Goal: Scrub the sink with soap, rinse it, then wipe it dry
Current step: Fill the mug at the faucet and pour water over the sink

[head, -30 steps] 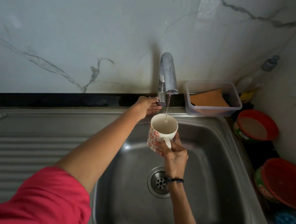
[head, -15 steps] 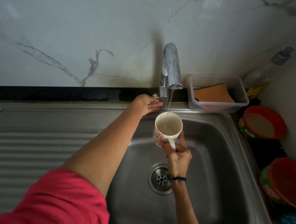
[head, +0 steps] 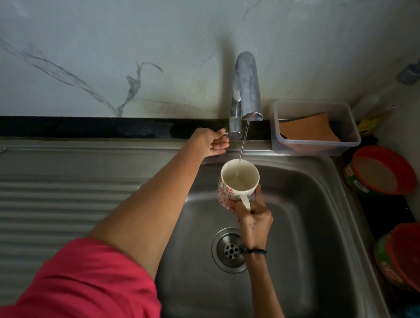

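A steel sink [head: 318, 246] with a round drain [head: 228, 250] fills the lower right. At its back edge stands a chrome tap [head: 246, 90], and a thin stream of water falls from the spout. My right hand [head: 253, 218] grips the handle of a white mug with red flowers [head: 237, 182], held upright under the stream over the basin. The mug holds some water. My left hand [head: 211, 142] reaches to the tap's base, with its fingers at the small lever there; how they lie on it is hard to tell.
A ribbed steel drainboard [head: 45, 207] lies left of the basin. Behind the sink at right a clear plastic tub [head: 312, 145] holds an orange sponge [head: 309, 130]. Two red-rimmed bowls [head: 382, 173] [head: 412, 257] and a pump bottle [head: 389, 94] crowd the right counter.
The mug has stayed under the stream and its water level has risen a little. My left hand has kept at the tap's lever. The head camera has shifted slightly.
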